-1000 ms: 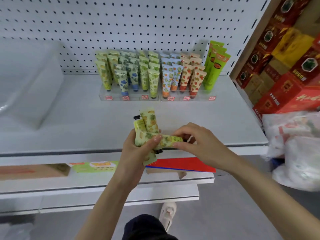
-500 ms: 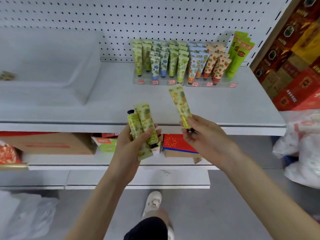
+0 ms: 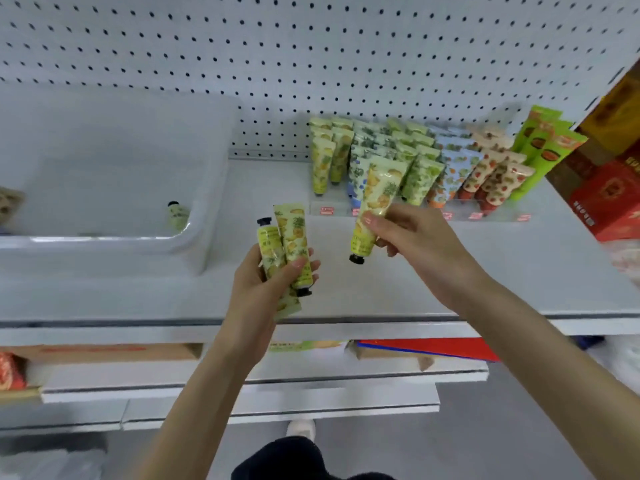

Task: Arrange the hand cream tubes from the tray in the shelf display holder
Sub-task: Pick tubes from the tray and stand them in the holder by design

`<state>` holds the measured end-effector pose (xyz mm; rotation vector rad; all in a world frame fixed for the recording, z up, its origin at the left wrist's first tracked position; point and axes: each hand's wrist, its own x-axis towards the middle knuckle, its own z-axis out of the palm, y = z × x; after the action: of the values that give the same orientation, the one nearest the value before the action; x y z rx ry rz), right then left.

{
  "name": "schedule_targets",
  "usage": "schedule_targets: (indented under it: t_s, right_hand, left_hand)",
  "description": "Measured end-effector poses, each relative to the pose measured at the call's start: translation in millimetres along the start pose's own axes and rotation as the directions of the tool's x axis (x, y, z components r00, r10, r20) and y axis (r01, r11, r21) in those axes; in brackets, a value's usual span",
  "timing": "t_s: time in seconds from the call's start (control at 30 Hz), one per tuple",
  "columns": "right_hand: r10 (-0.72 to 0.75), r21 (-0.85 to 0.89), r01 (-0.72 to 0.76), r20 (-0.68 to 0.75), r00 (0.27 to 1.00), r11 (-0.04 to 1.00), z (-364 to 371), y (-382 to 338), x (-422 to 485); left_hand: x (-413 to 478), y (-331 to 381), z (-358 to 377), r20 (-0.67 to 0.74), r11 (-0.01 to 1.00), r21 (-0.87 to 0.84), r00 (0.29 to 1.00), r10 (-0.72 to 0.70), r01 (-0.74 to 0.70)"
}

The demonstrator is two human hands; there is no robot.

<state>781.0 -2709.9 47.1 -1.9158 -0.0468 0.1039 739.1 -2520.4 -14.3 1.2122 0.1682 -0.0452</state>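
The right hand (image 3: 415,244) closes its grip on one pineapple-print hand cream tube (image 3: 377,199), thumb and fingers pinching it mid-body, cap down, just in front of the clear display holder (image 3: 505,216) on the shelf (image 3: 502,278). The left hand (image 3: 256,289) clasps a bundle of matching tubes (image 3: 291,237). A loose tube (image 3: 177,216) lies in the white tray (image 3: 204,244). The step likely calls for keeping the tube upright, steering it to the pineapple row (image 3: 323,161) at the holder's left end, and seating the cap without nudging neighbours.
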Motion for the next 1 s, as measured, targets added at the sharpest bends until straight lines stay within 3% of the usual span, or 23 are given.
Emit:
schedule_targets:
  t_s: [0.2,0.27,0.4,0.67,0.87,1.0]
  right_hand:
    - [-0.066,-0.229,0.042,-0.098,0.993,0.972,21,10,36]
    - [-0.02,-0.258,-0.003,-0.087,0.996,0.966,23,15,41]
    - [-0.031,-0.483,0.017,-0.021,0.999,0.875,20,20,51]
    - [-0.043,-0.596,0.052,0.03,0.999,0.801,5,10,54]
    - [-0.075,-0.725,0.178,0.172,0.982,0.665,-9,-9,52]
    - [-0.025,-0.844,0.264,0.286,0.958,0.466,-14,-23,57]
  left_hand:
    - [60,-7,-22,0.028,0.997,0.071,0.999,-0.028,0.026]
    - [74,-9,-23,0.048,0.996,0.079,0.998,-0.039,0.035]
    - [93,-15,-27,0.058,0.993,0.105,0.997,-0.057,0.051]
    - [101,-21,-34,0.082,0.998,0.043,0.995,-0.058,0.054]
    - [100,-24,-33,0.092,0.999,0.042,0.995,-0.035,0.031]
    - [100,-24,-31,0.075,0.999,0.043,0.997,-0.02,0.016]
